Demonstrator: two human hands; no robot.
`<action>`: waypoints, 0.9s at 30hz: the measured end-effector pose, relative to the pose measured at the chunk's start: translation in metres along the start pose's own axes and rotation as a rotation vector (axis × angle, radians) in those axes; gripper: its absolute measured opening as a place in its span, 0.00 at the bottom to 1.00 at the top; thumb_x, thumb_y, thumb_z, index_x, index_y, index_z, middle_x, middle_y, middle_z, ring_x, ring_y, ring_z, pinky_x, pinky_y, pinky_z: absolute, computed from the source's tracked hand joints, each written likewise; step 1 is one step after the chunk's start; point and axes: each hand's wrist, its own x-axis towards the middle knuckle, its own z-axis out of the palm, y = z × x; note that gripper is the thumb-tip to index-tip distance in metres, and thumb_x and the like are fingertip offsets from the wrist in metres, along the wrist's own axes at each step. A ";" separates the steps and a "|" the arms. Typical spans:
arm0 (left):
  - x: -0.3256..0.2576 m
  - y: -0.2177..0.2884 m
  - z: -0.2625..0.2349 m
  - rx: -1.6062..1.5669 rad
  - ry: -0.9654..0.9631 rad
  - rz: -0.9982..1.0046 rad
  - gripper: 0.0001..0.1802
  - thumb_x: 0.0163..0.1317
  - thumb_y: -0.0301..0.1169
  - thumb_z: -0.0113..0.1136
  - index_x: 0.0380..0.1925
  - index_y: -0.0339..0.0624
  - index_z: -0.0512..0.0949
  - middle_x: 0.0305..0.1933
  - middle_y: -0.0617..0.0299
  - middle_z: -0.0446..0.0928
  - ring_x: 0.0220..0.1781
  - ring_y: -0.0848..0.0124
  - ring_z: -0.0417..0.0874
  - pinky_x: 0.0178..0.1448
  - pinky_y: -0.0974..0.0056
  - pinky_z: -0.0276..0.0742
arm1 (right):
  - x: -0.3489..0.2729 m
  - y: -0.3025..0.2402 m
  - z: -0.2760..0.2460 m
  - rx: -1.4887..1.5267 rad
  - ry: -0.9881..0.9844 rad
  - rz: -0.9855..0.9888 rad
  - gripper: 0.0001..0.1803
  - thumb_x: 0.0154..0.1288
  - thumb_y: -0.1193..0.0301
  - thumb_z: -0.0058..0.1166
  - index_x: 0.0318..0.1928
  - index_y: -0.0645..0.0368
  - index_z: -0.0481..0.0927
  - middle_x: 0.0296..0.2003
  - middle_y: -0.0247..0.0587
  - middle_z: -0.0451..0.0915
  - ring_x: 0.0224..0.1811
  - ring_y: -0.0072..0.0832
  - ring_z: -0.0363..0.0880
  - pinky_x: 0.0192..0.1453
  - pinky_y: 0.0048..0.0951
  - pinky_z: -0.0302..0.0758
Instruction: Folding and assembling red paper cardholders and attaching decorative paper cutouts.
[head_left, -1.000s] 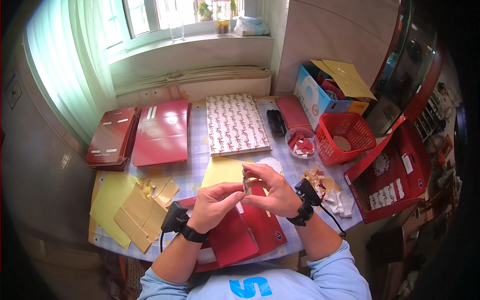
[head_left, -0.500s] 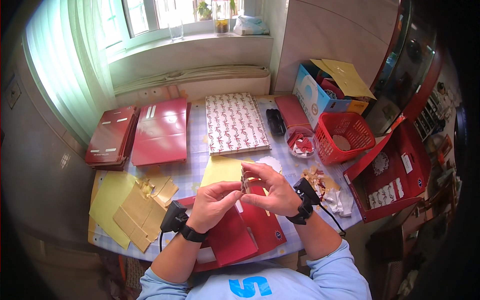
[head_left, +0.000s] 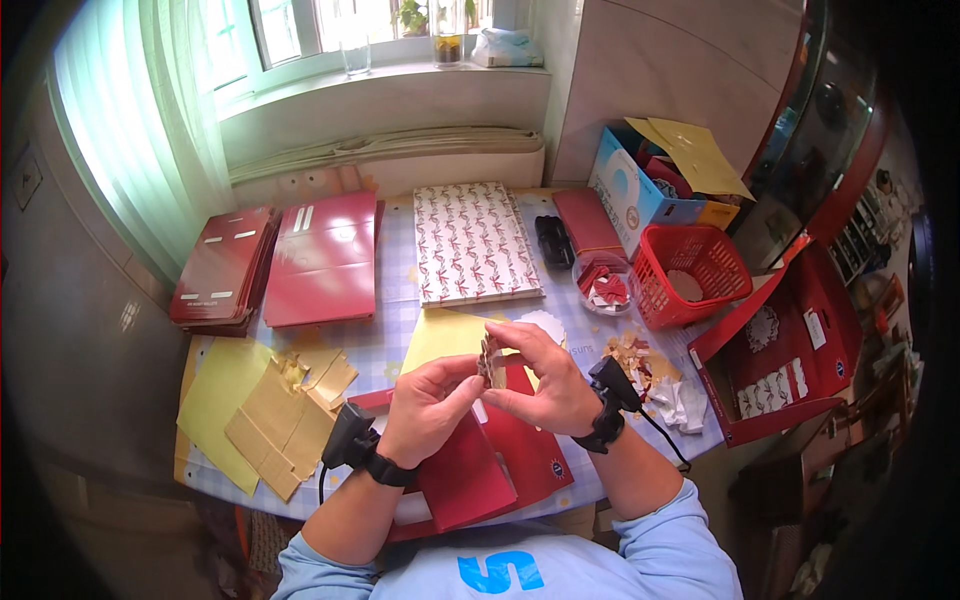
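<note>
Both hands meet over the near middle of the table around a small scalloped-edged paper piece [head_left: 488, 366], seen almost edge-on. My left hand [head_left: 430, 408] pinches its left side between thumb and fingers. From the other side my right hand [head_left: 548, 385] curls round it, fingertips on its top and thumb low. Its faces are mostly hidden. Beneath the hands lie folded dark red card sheets [head_left: 468, 480], apart from the piece. A yellow sheet [head_left: 435, 335] and a white scalloped paper [head_left: 543, 325] lie just beyond the fingers.
Red card stacks [head_left: 322, 265] and patterned sheets [head_left: 472, 245] stand at the back. Yellow paper and torn tan card [head_left: 285, 430] lie left. Rightward are a clear tub [head_left: 604, 300], a red basket [head_left: 690, 240], paper scraps [head_left: 635, 360] and an open red box [head_left: 800, 350].
The scalloped piece has turned slightly between my fingers, and more of its patterned edge shows. Both hands keep their hold in nearly the same place.
</note>
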 end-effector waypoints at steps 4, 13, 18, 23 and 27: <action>-0.002 0.004 0.006 -0.022 0.131 0.021 0.20 0.65 0.20 0.53 0.58 0.34 0.70 0.43 0.55 0.81 0.44 0.75 0.81 0.50 0.70 0.78 | -0.002 0.007 0.000 0.060 0.029 0.007 0.37 0.52 0.70 0.67 0.62 0.64 0.67 0.54 0.52 0.71 0.56 0.38 0.74 0.61 0.35 0.71; -0.002 0.000 0.001 0.253 0.070 0.157 0.13 0.62 0.21 0.57 0.47 0.34 0.78 0.45 0.56 0.77 0.42 0.75 0.81 0.47 0.71 0.77 | -0.001 0.006 -0.002 -0.048 0.010 -0.024 0.39 0.52 0.69 0.69 0.63 0.63 0.66 0.56 0.51 0.70 0.57 0.35 0.74 0.60 0.33 0.74; -0.002 0.001 0.001 0.163 0.051 0.056 0.13 0.60 0.25 0.63 0.46 0.34 0.79 0.45 0.58 0.77 0.43 0.75 0.80 0.46 0.71 0.77 | -0.001 0.012 -0.002 -0.001 0.001 -0.041 0.38 0.52 0.71 0.69 0.63 0.63 0.66 0.58 0.52 0.68 0.59 0.36 0.74 0.61 0.33 0.75; -0.001 0.000 0.000 0.073 0.048 0.036 0.14 0.61 0.26 0.64 0.46 0.34 0.79 0.44 0.61 0.78 0.43 0.76 0.79 0.46 0.72 0.77 | -0.001 0.014 -0.002 0.100 -0.048 -0.014 0.39 0.53 0.75 0.68 0.64 0.63 0.64 0.60 0.48 0.66 0.61 0.34 0.70 0.64 0.34 0.72; -0.001 0.000 0.000 0.054 0.041 0.041 0.13 0.62 0.25 0.63 0.46 0.34 0.78 0.44 0.61 0.78 0.43 0.76 0.79 0.47 0.72 0.77 | -0.001 0.013 -0.004 0.162 -0.096 0.046 0.41 0.53 0.79 0.66 0.67 0.63 0.61 0.60 0.45 0.65 0.64 0.33 0.67 0.67 0.36 0.69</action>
